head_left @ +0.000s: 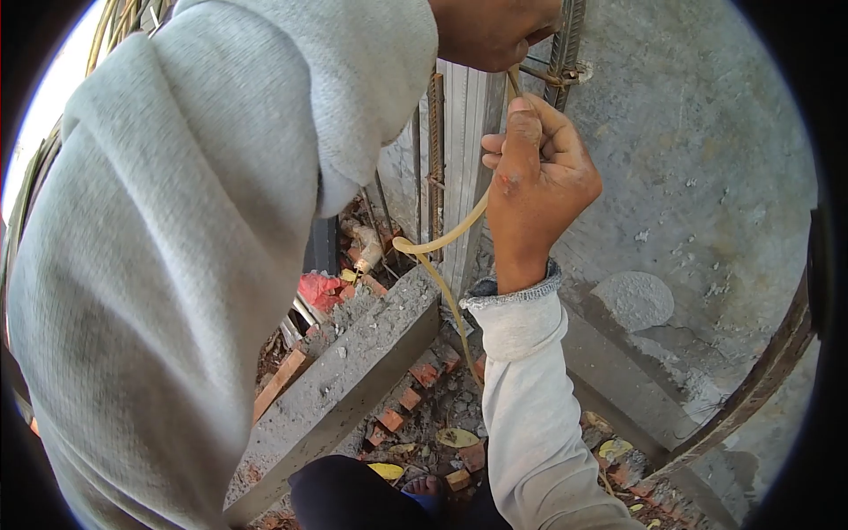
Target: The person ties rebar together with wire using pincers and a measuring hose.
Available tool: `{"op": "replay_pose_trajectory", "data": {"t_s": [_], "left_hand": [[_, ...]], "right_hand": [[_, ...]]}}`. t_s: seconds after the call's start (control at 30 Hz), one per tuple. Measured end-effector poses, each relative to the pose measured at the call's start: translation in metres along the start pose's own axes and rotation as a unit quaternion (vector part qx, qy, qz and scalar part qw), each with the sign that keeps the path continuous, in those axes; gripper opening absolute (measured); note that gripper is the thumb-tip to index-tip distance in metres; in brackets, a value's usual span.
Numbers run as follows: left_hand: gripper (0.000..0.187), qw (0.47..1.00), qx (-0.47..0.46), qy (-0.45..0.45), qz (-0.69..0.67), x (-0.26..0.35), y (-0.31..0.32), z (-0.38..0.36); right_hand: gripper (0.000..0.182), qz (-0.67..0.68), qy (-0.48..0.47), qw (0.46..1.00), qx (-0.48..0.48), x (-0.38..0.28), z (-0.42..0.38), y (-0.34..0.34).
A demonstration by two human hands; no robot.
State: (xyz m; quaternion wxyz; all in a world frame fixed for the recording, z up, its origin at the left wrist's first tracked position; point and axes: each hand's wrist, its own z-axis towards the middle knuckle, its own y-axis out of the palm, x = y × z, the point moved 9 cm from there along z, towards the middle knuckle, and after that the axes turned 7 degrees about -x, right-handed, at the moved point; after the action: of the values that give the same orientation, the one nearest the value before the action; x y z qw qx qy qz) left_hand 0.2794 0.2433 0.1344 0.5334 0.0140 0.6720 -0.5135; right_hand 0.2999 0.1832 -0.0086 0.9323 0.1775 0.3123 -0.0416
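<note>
A thin, yellowish flexible hose [450, 237] loops out from behind my right hand [546, 181] and hangs down towards the rubble. The fingers of my right hand are closed, with the thumb pressed on the hose near its upper part. Just above, at the top edge of the view, my left hand [495, 34] has curled fingers at the upper stretch of the hose; part of this hand is cut off. Both hands are in front of a grey ribbed post [465, 115] and close to upright steel bars [436, 132].
A rough concrete beam [353, 353] runs diagonally below. Broken bricks [411, 399], leaves and a red plastic scrap [320, 290] lie around it. A pipe elbow [365, 243] sits beside the post. On the right are a concrete wall [689, 141] and a curved dark strip [768, 380].
</note>
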Motion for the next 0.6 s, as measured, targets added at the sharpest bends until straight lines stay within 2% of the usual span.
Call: {"op": "replay_pose_trajectory", "data": {"t_s": [0.23,0.33,0.43,0.53,0.6], "left_hand": [[0.025,1.0,-0.01,-0.003,0.005,0.001,0.0,-0.005],[0.025,1.0,-0.024,-0.004,0.008,0.005,-0.003,-0.01],[0.025,0.999,0.022,-0.015,0.039,0.011,-0.007,-0.022],[0.026,0.999,0.019,-0.016,0.047,0.009,-0.005,-0.019],[0.026,0.999,0.024,-0.011,0.043,0.01,-0.005,-0.021]], "right_hand": [[0.019,-0.03,0.001,0.999,-0.009,-0.004,0.0,0.003],[0.018,0.027,0.001,0.999,0.017,-0.009,-0.002,-0.003],[0.016,0.093,0.009,0.995,0.04,0.001,0.003,-0.011],[0.015,0.067,0.049,0.996,0.025,0.001,0.003,-0.008],[0.015,0.073,0.04,0.996,0.027,0.0,0.001,-0.004]]}}
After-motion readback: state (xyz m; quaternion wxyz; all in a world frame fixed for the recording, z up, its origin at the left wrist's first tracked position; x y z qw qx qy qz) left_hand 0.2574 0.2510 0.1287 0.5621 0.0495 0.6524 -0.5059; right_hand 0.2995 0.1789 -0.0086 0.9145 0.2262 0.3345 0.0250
